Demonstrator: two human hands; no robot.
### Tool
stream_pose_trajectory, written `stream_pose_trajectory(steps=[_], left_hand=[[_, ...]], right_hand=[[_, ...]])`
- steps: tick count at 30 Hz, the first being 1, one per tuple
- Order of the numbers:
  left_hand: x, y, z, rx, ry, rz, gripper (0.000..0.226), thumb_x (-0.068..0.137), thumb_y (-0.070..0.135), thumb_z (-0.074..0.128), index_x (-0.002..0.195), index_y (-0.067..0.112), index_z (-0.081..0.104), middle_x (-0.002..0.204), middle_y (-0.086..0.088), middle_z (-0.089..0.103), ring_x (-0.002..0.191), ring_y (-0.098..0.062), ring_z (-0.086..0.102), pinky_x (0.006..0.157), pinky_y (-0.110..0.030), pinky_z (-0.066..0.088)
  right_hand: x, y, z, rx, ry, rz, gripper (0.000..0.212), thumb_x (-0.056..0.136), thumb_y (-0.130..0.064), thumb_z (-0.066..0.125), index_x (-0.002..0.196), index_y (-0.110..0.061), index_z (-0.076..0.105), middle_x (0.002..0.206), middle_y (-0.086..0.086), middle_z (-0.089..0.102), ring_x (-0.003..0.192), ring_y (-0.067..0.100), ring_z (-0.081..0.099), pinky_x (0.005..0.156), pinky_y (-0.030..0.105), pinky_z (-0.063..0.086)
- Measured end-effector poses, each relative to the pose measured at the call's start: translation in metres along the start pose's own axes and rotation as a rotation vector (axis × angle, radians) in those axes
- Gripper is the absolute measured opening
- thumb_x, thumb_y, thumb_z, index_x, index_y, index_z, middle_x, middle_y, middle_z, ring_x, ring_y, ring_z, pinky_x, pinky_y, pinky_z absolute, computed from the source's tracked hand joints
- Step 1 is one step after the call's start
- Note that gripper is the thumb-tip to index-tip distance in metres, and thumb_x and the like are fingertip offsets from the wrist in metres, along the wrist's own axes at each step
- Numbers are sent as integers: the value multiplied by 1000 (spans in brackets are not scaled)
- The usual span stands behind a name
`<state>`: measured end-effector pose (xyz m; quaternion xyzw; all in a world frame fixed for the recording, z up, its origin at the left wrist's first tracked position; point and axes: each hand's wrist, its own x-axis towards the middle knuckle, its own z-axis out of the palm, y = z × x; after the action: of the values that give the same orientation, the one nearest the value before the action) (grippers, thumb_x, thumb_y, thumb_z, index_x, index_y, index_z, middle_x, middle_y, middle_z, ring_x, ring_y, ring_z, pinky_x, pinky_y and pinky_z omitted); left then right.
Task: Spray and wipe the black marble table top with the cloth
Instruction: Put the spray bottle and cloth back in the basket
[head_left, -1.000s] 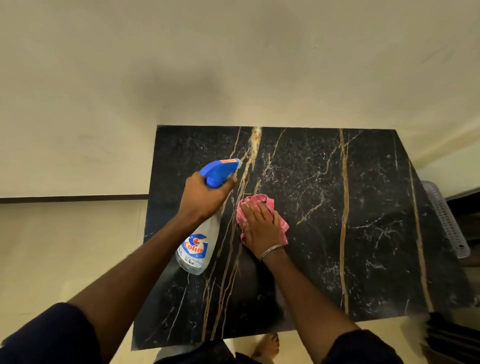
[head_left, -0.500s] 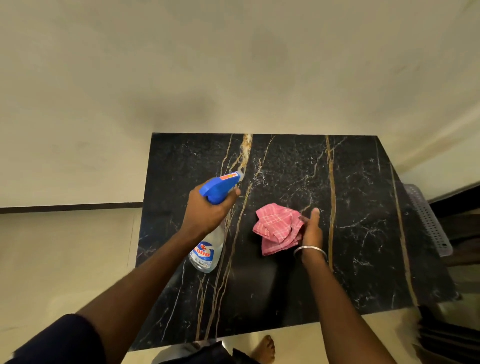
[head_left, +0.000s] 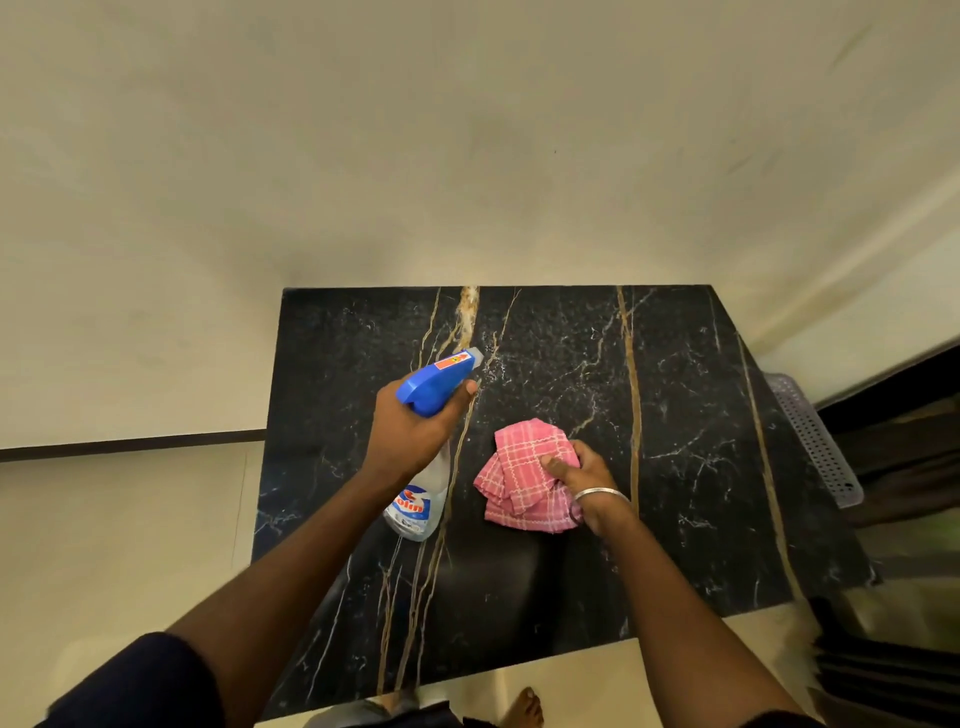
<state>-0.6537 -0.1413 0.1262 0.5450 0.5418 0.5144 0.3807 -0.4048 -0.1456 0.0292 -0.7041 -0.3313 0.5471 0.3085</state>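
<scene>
My right hand (head_left: 582, 478) bunches the cloth (head_left: 524, 478), soft and limp; left hand (head_left: 415, 431) grips the bottle (head_left: 421, 499), light, by its neck.

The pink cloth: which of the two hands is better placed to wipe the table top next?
The right hand, probably: it already grips the pink cloth on the black marble table top, while the left hand holds the spray bottle.

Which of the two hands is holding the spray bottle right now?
The left hand grips the blue-topped spray bottle; the right hand is gathering the pink checked cloth instead.
</scene>
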Motion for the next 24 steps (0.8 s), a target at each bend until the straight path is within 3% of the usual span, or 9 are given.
stream_pose_trajectory(steps=[3, 8, 12, 17, 21, 24], left_hand=[[5, 12, 9, -10, 1, 23, 25, 82, 36, 67, 78, 12, 59, 56, -2, 49, 51, -11, 48, 54, -25, 44], [17, 35, 38, -7, -12, 52, 25, 85, 29, 72, 78, 7, 60, 57, -9, 49, 51, -10, 47, 55, -28, 44], [30, 52, 81, -6, -20, 59, 26, 85, 33, 72, 81, 9, 61, 62, -18, 54, 55, -26, 55, 58, -40, 49], [44, 77, 167, -2, -49, 43, 19, 85, 32, 72, 79, 19, 59, 67, -26, 54, 60, -42, 57, 55, -49, 51], [55, 95, 258, -10, -74, 46, 15, 85, 25, 72, 79, 25, 58, 63, -15, 57, 56, -29, 59, 56, -41, 53], [63, 107, 333, -28, -114, 20, 14, 86, 27, 71, 80, 26, 59, 69, -21, 59, 63, -36, 60, 60, -45, 53]], right_hand=[[0, -6, -6, 171, -17, 25, 30, 91, -8, 67, 119, -9, 58, 108, 11, 69, 91, 25, 69, 70, 37, 58], [7, -25, -36, 424, 30, 25, 32, 90, -7, 67, 121, -10, 60, 108, 11, 69, 94, 28, 68, 75, 43, 57], [22, -38, -77, 549, 55, 25, 31, 91, -6, 64, 121, -11, 60, 105, 10, 69, 91, 25, 68, 69, 40, 57], [55, -47, -149, 576, 48, -13, 33, 90, -9, 66, 122, -15, 59, 110, 8, 69, 99, 26, 67, 76, 42, 57], [90, -48, -228, 531, 34, -20, 47, 88, -15, 70, 132, -17, 54, 121, 11, 65, 108, 30, 65, 84, 46, 57], [118, -48, -295, 522, 76, -54, 46, 89, -13, 68, 132, -13, 54, 121, 14, 66, 104, 30, 67, 81, 42, 58]])
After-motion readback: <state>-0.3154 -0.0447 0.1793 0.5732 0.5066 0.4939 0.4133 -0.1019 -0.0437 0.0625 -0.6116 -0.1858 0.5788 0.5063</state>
